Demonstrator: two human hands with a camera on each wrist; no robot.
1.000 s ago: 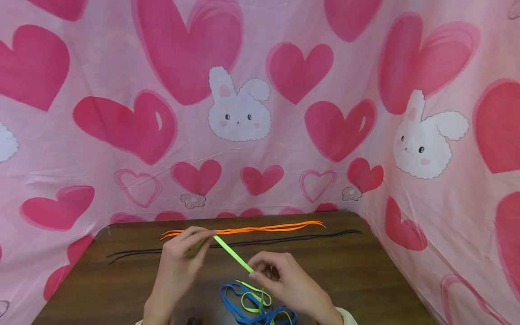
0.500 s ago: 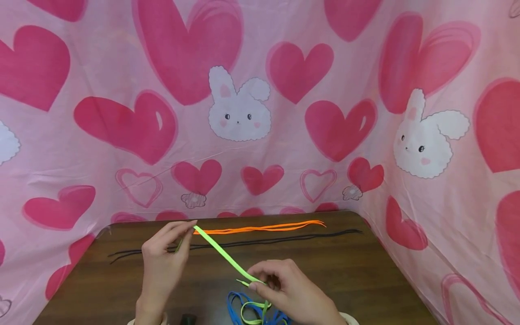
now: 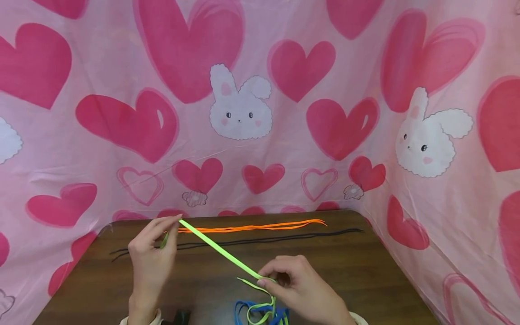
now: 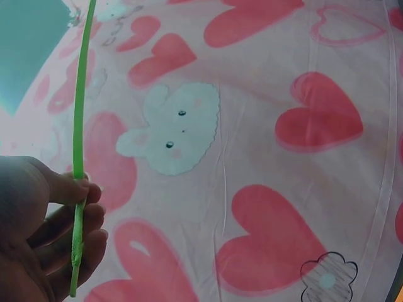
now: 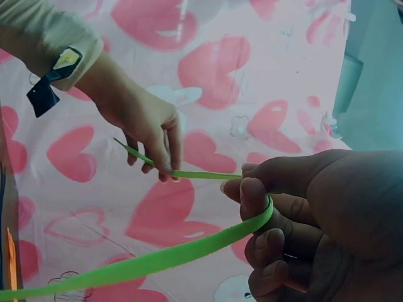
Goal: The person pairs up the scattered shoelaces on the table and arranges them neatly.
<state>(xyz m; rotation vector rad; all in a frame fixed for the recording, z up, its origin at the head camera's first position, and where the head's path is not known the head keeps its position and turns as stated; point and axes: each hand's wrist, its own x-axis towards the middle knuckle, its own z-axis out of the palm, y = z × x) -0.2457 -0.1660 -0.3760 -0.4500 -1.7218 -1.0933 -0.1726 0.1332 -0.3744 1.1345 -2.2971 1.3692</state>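
A neon green shoelace [image 3: 219, 248] runs taut and slanting between the two hands above the table. My left hand [image 3: 152, 253] pinches it close to one end between thumb and fingers; in the left wrist view its short tip [image 4: 74, 280] hangs below the thumb. Lower and to the right, my right hand [image 3: 302, 286] pinches the same lace between thumb and forefinger. In the right wrist view the lace [image 5: 157, 258] loops over that forefinger and trails off left. Beneath the right hand, more green lace lies tangled with a blue shoelace [image 3: 239, 309].
Orange shoelaces [image 3: 260, 226] lie stretched along the back of the brown table [image 3: 345, 266]. Black shoelaces [image 3: 260, 241] lie parallel in front of them. A small dark object [image 3: 181, 317] shows near the front edge. A pink heart-patterned cloth [image 3: 284, 135] hangs behind and beside the table.
My left hand has moved left and slightly up, and the right hand a little to the right. The span of green lace between them has grown longer.
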